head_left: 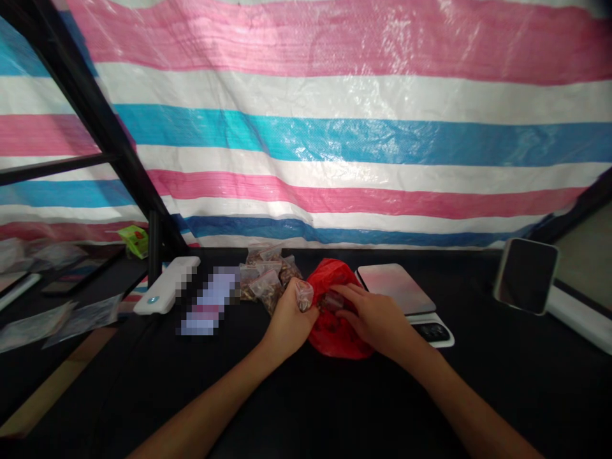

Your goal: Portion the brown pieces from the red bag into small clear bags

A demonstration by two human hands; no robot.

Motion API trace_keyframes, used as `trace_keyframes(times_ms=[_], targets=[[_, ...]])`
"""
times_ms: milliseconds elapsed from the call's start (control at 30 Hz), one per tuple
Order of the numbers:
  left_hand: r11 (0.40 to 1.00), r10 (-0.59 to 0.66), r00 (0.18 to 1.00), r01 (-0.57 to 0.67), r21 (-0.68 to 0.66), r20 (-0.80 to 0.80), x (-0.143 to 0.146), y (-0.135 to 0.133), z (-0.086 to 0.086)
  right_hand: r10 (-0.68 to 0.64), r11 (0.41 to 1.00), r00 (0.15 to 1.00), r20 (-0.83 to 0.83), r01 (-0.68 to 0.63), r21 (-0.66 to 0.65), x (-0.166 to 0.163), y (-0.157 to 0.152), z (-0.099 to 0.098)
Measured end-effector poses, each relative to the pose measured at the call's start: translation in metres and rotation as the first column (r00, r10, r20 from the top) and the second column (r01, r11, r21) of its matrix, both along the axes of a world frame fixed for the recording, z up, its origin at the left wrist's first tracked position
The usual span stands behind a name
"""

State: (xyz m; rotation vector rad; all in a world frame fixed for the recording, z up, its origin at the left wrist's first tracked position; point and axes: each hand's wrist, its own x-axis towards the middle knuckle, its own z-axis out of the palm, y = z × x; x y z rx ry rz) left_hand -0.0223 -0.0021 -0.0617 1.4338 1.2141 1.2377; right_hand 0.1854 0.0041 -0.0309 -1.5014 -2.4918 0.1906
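A crumpled red plastic bag [337, 341] lies open on the black table in front of me. My left hand [289, 325] is closed on a small clear zip bag [304, 294] at the red bag's left edge. My right hand [380, 319] reaches into the mouth of the red bag from the right. Its fingers are curled round a small see-through piece [333, 301], perhaps a cup or scoop; its exact kind is unclear. Beyond my left hand sits a heap of filled zip bags [262, 280] with brownish contents.
Right of the red bag is a digital scale [396, 287]. A dark-screened device [528, 275] stands far right. To the left lie a white power bank [167, 287], a blurred-out flat item [210, 306] and flat clear bags [83, 319]. A black frame bar [95, 121] slants before striped sheeting [335, 140].
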Motion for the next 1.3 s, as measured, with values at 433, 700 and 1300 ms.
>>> trace_keyframes(times_ms=[433,700,1300], targets=[[0.987,0.154,0.972,-0.142,-0.074,0.179,0.001,0.002,0.009,0.056,0.994,0.99,-0.132,-0.067,-0.084,-0.015,-0.012,0.005],[0.986,0.119,0.951,-0.079,-0.146,0.286,0.004,-0.002,0.018,0.058,0.993,0.981,-0.186,-0.076,-0.094,-0.017,-0.014,0.004],[0.986,0.154,0.981,-0.16,0.041,0.116,-0.004,0.002,0.015,-0.101,0.992,0.989,-0.112,0.091,-0.088,-0.016,-0.011,0.002]])
